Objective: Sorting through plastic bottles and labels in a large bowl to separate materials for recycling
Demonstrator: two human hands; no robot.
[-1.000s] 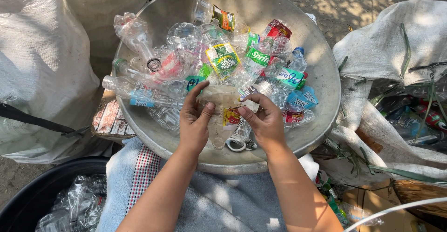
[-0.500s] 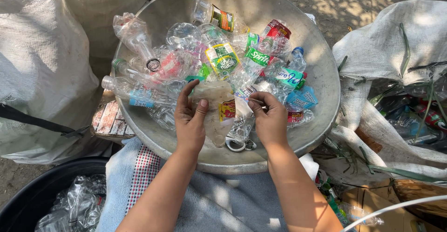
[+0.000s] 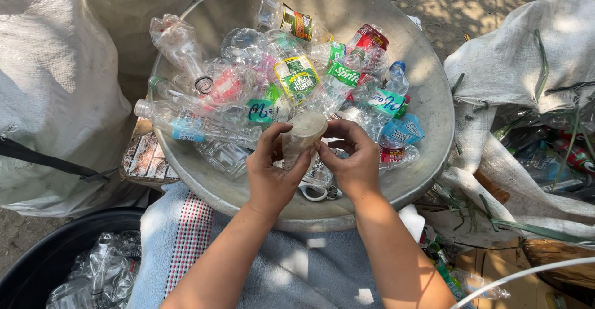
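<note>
A wide metal basin (image 3: 427, 107) sits before me, filled with several crushed clear plastic bottles (image 3: 297, 76) with coloured labels. My left hand (image 3: 269, 176) grips a dusty, pale plastic bottle (image 3: 302, 132) held upright over the basin's near side. My right hand (image 3: 353, 160) is at the bottle's right side, its fingertips pinching at the bottle's surface. A pair of scissors (image 3: 319, 191) lies in the basin just under my hands.
Large white woven sacks stand at the left (image 3: 49, 92) and right (image 3: 533, 55). A black tub (image 3: 43, 259) with clear plastic is at the lower left. A blue cloth (image 3: 180, 241) covers my lap. A small wooden board (image 3: 145, 159) sits under the basin's left edge.
Both hands have lifted the pale bottle up from the pile and turned it upright. The label patch seen on it earlier no longer shows.
</note>
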